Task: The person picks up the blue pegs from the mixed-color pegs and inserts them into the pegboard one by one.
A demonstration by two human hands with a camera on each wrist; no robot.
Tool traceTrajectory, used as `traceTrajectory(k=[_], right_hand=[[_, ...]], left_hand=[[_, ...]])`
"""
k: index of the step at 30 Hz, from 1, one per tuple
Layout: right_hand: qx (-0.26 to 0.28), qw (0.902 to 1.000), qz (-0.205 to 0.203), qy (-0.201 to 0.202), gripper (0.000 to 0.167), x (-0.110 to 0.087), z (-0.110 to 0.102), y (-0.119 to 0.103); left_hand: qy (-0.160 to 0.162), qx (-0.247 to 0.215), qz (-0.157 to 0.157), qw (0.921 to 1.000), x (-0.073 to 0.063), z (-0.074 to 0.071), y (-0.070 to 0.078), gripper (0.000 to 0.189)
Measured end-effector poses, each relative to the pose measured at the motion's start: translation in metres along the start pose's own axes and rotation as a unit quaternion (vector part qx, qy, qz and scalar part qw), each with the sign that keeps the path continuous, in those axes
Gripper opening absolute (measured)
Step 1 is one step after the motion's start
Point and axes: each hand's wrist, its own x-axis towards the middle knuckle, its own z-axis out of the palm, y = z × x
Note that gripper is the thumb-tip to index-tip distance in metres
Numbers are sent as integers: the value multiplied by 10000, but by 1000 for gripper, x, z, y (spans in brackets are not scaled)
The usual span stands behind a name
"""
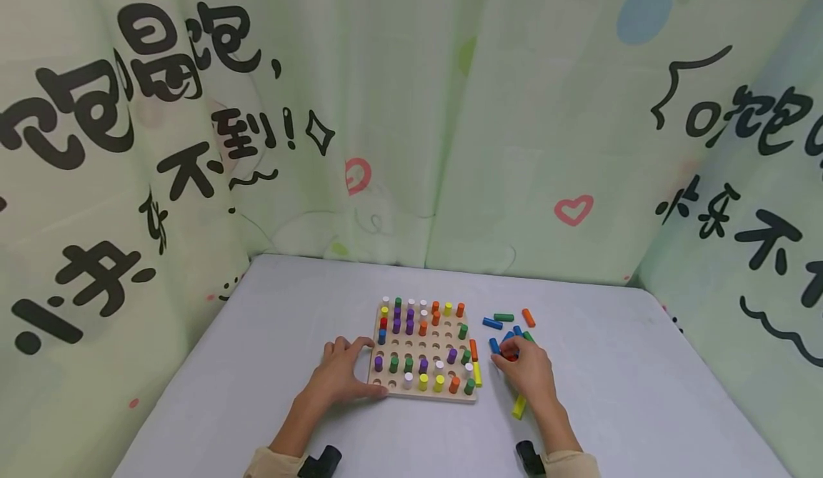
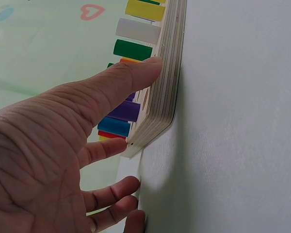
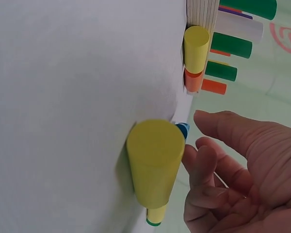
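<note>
A wooden pegboard [image 1: 411, 396] carries upright pegs of several colours, with bare holes between them. My left hand [image 1: 343, 374] is at its left side; in the left wrist view the thumb [image 2: 148, 72] rests on the board's edge and the forefinger [image 2: 106, 149] touches near a corner. The other fingers stand off the board. Over loose pegs right of the board is my right hand [image 1: 530, 371]. A blue peg [image 1: 494, 346] lies by its fingertips. In the right wrist view the thumb and fingers are apart, with no peg visible between them.
Loose blue, green [image 1: 504, 317] and orange [image 1: 529, 317] pegs lie beyond my right hand. A yellow peg [image 1: 519, 407] lies under the wrist. Another orange peg [image 1: 474, 350] and yellow peg [image 1: 477, 374] lie against the board's right edge. Printed curtains [image 1: 411, 142] surround the white table [image 1: 308, 285].
</note>
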Motion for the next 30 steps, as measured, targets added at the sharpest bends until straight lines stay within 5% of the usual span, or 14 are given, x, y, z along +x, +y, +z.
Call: traceTrajectory(k=[30], right_hand=[[-140,9997,151,-155,19,7,3,3]], left_hand=[[48,114,38,9999,0,-1,1,84]])
